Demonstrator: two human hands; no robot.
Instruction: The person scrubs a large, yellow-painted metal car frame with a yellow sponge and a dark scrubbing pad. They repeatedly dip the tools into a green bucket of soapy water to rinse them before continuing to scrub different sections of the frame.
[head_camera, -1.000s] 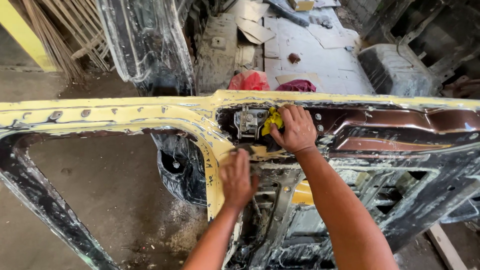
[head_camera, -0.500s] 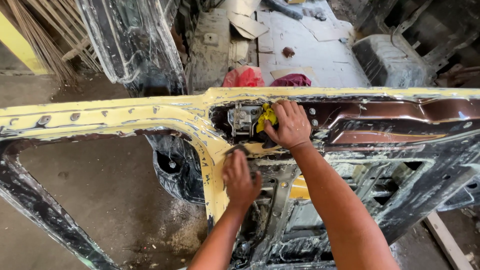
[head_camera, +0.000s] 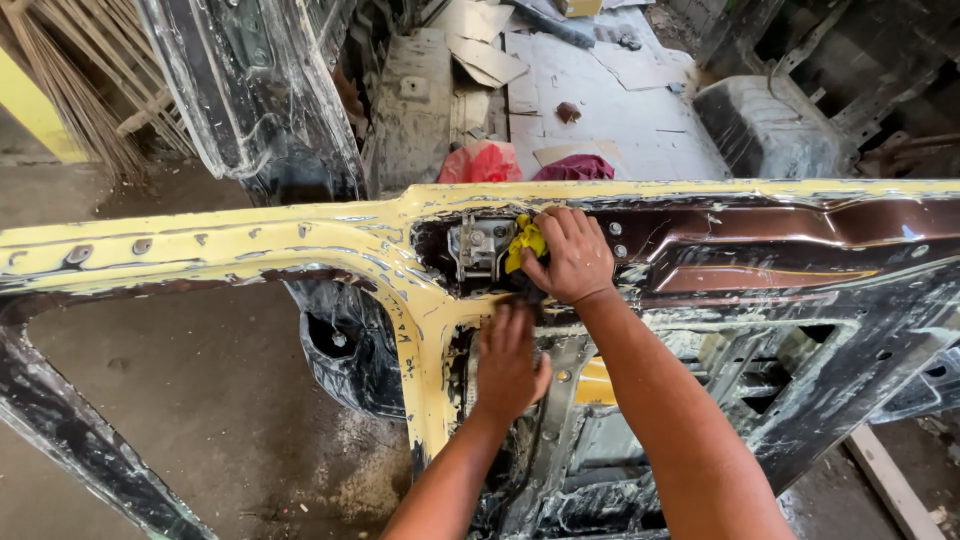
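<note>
A stripped car door shell (head_camera: 250, 245), yellow along its top edge with dark scraped paint, stands on edge across the view. My right hand (head_camera: 572, 252) presses a crumpled yellow rag (head_camera: 524, 243) against the metal latch mechanism (head_camera: 480, 245) in the door's dark recess. Just below, my left hand (head_camera: 510, 362) rests flat on the yellow inner pillar, fingers pointing up toward the latch, holding nothing that I can see.
Behind the door stand another dark car panel (head_camera: 265, 95), a red bag (head_camera: 482, 162), a maroon cloth (head_camera: 573, 167), cardboard sheets (head_camera: 600, 90) and a grey metal part (head_camera: 765, 125). Sticks (head_camera: 75, 90) lean at the far left. Dusty concrete floor (head_camera: 200, 400) shows through the window opening.
My right hand with the rag has shifted slightly on the latch. My left hand stays against the pillar. The view has dipped a little.
</note>
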